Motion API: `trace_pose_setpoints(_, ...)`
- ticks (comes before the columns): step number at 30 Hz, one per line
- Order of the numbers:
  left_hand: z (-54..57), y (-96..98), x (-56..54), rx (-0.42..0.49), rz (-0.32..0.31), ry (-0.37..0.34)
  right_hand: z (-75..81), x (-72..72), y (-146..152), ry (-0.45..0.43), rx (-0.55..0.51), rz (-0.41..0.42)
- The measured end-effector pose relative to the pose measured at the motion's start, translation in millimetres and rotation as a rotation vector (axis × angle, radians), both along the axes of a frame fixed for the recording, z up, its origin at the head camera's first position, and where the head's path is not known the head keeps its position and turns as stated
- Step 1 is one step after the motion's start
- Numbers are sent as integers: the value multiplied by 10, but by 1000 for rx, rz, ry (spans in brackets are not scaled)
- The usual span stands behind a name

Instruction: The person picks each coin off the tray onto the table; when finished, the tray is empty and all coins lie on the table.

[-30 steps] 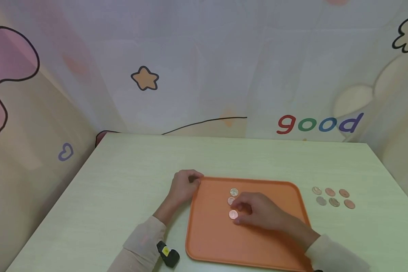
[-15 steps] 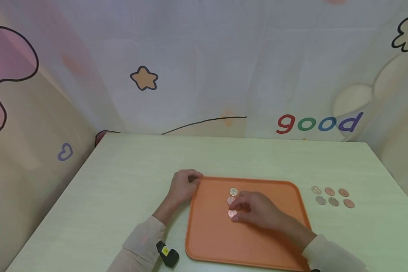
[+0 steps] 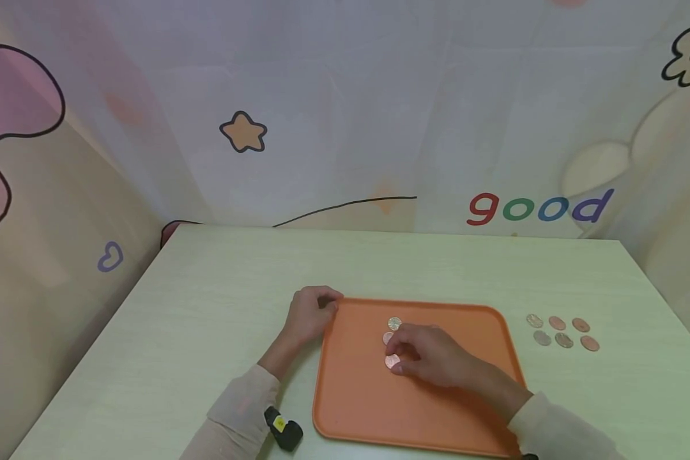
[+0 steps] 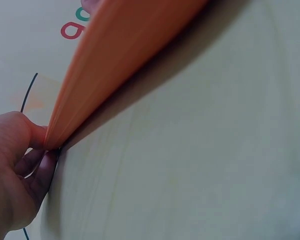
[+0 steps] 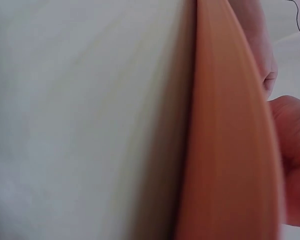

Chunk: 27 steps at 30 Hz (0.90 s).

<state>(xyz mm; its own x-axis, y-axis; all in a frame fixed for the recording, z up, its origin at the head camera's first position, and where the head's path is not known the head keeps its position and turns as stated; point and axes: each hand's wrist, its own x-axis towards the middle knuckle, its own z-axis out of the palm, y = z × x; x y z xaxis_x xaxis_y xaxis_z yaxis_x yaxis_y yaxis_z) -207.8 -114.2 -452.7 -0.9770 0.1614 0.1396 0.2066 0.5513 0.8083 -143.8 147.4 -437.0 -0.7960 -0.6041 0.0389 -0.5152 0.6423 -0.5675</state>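
At the far left corner of the orange tray, my left hand pinches the rim between thumb and fingers. The grip shows closely in the left wrist view, where the tray rises from the hand. My right hand is over the middle of the tray, its thumb and index finger on either side of the nearest coin, which is partly covered. A middle coin lies just beyond, partly behind the index finger. Farthest back is a silvery coin; together these form a rough column.
Several silvery and copper-coloured coins lie in two rows on the pale table, right of the tray. A black strap-like piece is at the left sleeve. A printed cloth hangs behind the table.
My right hand has shifted slightly left and now covers more of the nearest coin. The left hand has stayed on the tray corner.
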Motion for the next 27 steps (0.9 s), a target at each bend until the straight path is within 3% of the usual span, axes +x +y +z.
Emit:
trace_pose_setpoints(11,-11,8,-10,3,12,-19,3,17,-22,2,32,-12)
trace_pose_setpoints(21,-12,2,-2,7,9,-15,-22,-1,0,-21,-19,14)
trace_pose_setpoints(27,-8,6,-3,12,10,-17,0,9,-20,17,50,15)
